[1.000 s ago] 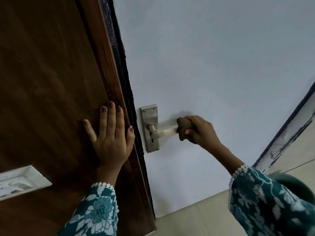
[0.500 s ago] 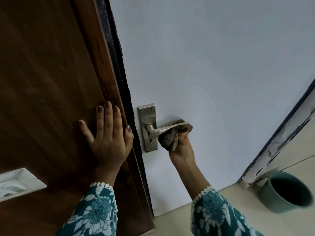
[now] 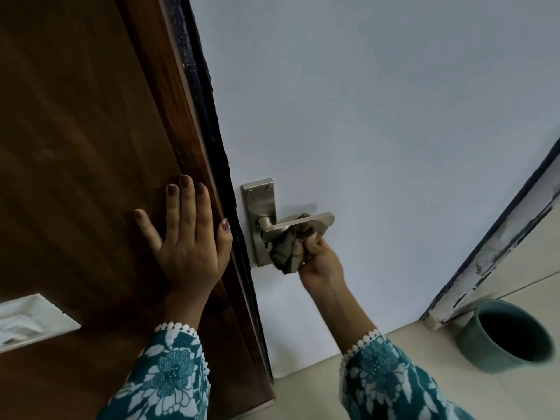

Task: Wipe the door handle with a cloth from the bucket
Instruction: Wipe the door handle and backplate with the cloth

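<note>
A brushed-metal lever door handle point(image 3: 321, 220) on its tall backplate point(image 3: 260, 204) is fixed to a pale door. My right hand point(image 3: 319, 262) reaches up from below and grips a crumpled grey-brown cloth point(image 3: 288, 251), pressing it against the underside of the lever. My left hand point(image 3: 189, 237) lies flat with fingers spread on the brown wooden door frame point(image 3: 91, 147), holding nothing. A teal bucket point(image 3: 506, 334) stands on the floor at the lower right, its inside dark.
A white switch plate point(image 3: 33, 319) is set into the wood at the lower left. A peeling white and dark frame edge point(image 3: 497, 253) runs diagonally at the right. Pale floor tiles point(image 3: 318, 395) lie below.
My right hand has shifted from gripping the lever's end from the right to holding the cloth under the lever from below. The view tilted, bringing the bucket into sight. My left hand stayed put.
</note>
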Available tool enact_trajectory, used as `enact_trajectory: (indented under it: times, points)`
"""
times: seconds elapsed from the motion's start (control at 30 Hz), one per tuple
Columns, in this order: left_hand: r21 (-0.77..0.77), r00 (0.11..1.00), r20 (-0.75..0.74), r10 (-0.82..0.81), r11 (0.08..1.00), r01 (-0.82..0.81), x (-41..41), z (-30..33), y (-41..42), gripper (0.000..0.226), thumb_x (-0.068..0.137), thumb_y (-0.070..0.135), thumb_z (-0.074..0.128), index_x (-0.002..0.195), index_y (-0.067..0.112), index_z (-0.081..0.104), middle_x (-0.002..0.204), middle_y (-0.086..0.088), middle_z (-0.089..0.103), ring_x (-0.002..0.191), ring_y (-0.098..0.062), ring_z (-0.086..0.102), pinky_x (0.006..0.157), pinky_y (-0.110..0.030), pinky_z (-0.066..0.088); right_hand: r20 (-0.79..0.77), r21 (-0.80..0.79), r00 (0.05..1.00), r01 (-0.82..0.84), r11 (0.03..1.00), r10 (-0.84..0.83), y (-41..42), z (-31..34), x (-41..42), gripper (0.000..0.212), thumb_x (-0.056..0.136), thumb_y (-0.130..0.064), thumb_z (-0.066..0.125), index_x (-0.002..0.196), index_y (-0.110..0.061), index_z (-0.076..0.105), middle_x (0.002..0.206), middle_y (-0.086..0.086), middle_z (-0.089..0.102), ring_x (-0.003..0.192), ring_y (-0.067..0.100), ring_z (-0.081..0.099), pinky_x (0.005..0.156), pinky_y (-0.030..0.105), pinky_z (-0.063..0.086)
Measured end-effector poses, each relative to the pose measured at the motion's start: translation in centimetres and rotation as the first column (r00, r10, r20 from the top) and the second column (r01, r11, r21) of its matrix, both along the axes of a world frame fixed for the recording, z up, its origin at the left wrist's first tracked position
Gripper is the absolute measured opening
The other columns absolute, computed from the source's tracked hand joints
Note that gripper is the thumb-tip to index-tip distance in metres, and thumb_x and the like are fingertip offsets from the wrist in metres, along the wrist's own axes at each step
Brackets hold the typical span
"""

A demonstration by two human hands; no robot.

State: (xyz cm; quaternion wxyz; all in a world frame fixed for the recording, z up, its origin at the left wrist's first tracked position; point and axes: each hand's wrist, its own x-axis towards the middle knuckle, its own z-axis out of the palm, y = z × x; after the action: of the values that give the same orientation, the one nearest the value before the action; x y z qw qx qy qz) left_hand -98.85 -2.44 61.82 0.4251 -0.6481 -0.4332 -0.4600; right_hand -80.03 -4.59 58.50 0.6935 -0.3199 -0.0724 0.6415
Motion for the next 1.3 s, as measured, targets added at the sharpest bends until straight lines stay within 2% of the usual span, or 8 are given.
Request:
enact_trajectory:
  times: [0.1, 0.23, 0.37, 0.83, 0.97, 1.07, 1.17, 1.3]
  points:
    - [-0.005, 1.0, 0.008, -0.007, 1.0, 0.007, 0.1, 0.0, 0.0, 0.059, 0.101, 0.031, 0.034, 0.152, 0.013, 0.012, 0.161, 0.002, -0.001, 0.147, -0.018, 0.007, 0.115, -0.051, -0.005, -0.016, 0.011, 0.996, 0.084, 0.996, -0.084, 0.4, 0.2, 2.6, 0.024, 0.099, -0.01, 0.039, 0.092, -0.008, 0.062, 0.095, 0.011, 0.063, 0.086, 0.021, 0.061, 0.092, 0.038, 0.047]
    - [0.008, 1.0, 0.013, 0.001, 1.0, -0.001, 0.2, 0.0, 0.2, 0.058, 0.1, 0.03, 0.034, 0.152, 0.012, 0.013, 0.161, 0.001, 0.0, 0.147, -0.018, 0.008, 0.115, -0.051, -0.004, -0.07, 0.0, 0.991, 0.111, 0.994, -0.111, 0.5, 0.1, 1.6, 0.028, 0.1, -0.012, 0.036, 0.09, -0.008, 0.062, 0.082, 0.009, 0.062, 0.067, 0.018, 0.06, 0.062, 0.03, 0.054]
    - [0.022, 1.0, 0.01, -0.001, 1.0, 0.001, 0.3, -0.1, 0.3, 0.059, 0.1, 0.029, 0.035, 0.151, 0.011, 0.015, 0.161, 0.0, 0.002, 0.147, -0.02, 0.01, 0.115, -0.052, -0.003, -0.084, 0.005, 0.996, 0.038, 0.999, -0.038, 0.4, -0.6, -2.3, 0.026, 0.099, -0.012, 0.039, 0.095, -0.01, 0.064, 0.093, 0.009, 0.062, 0.083, 0.018, 0.058, 0.09, 0.034, 0.045]
    - [-0.125, 1.0, 0.03, 0.002, 0.992, 0.002, 0.4, 0.6, -1.1, 0.06, 0.099, 0.027, 0.039, 0.151, 0.009, 0.014, 0.151, -0.009, 0.022, 0.147, -0.019, 0.005, 0.115, -0.051, -0.006, 0.41, -0.085, 0.881, -0.22, 0.972, 0.235, -2.9, 0.5, -3.3, 0.016, 0.091, -0.003, 0.056, 0.103, 0.002, 0.066, 0.087, 0.009, 0.068, 0.078, 0.019, 0.065, 0.075, 0.029, 0.054]
    - [-0.329, 0.969, 0.242, -0.054, 0.935, 0.134, 2.5, 0.5, -3.7, 0.062, 0.095, 0.025, 0.038, 0.148, 0.002, 0.015, 0.154, -0.01, 0.013, 0.147, -0.02, 0.003, 0.115, -0.051, -0.004, 0.462, -0.082, 0.829, -0.315, 0.946, 0.316, -4.3, 0.5, 0.1, 0.017, 0.095, -0.004, 0.047, 0.093, -0.003, 0.065, 0.086, 0.013, 0.066, 0.082, 0.026, 0.063, 0.078, 0.035, 0.053]
    - [-0.375, 0.854, 0.474, -0.213, 0.83, 0.414, 5.6, -0.2, -6.5, 0.062, 0.096, 0.022, 0.038, 0.148, 0.005, 0.009, 0.156, -0.008, 0.011, 0.146, -0.023, 0.012, 0.117, -0.049, 0.012, 0.361, -0.055, 0.858, -0.371, 0.927, 0.365, -5.4, 1.2, 4.2, 0.026, 0.097, -0.005, 0.037, 0.1, -0.004, 0.063, 0.086, 0.012, 0.071, 0.081, 0.027, 0.067, 0.079, 0.038, 0.047]
    - [-0.392, 0.646, 0.672, -0.362, 0.566, 0.725, 9.3, -0.9, -9.0, 0.055, 0.096, 0.026, 0.042, 0.147, 0.014, 0.024, 0.153, 0.0, 0.028, 0.142, -0.013, 0.028, 0.112, -0.031, 0.031, 0.271, -0.091, 0.899, -0.333, 0.939, 0.345, -6.7, 2.3, 8.1, 0.023, 0.093, -0.004, 0.041, 0.085, -0.003, 0.063, 0.081, 0.011, 0.066, 0.076, 0.022, 0.064, 0.071, 0.032, 0.049]
    - [-0.292, 0.279, 0.945, 0.168, 0.057, 0.955, 15.5, 0.1, -10.6, 0.066, 0.079, 0.053, 0.055, 0.138, 0.025, 0.045, 0.141, 0.004, 0.051, 0.126, -0.008, 0.049, 0.106, -0.033, 0.04, 0.32, -0.113, 0.88, -0.331, 0.937, 0.35, -8.1, 3.8, 12.3, 0.028, 0.094, -0.007, 0.038, 0.075, -0.001, 0.058, 0.06, 0.009, 0.066, 0.068, 0.024, 0.057, 0.062, 0.033, 0.05]
